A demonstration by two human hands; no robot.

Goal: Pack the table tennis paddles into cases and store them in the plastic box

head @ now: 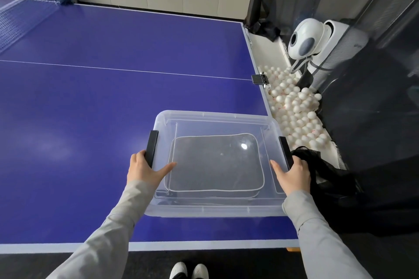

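At the table's near right corner, the left hand grasps the plastic box at its left black latch, thumb lying over the lid; the right hand grasps the right latch likewise. Through the clear lid shows a dark paddle case lying flat inside. Beyond the table's right edge lie white balls; the net crosses the far left corner.

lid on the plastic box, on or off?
On. The clear lid covers the plastic box, with a dark paddle case visible through it. Left hand and right hand grip the black latches.
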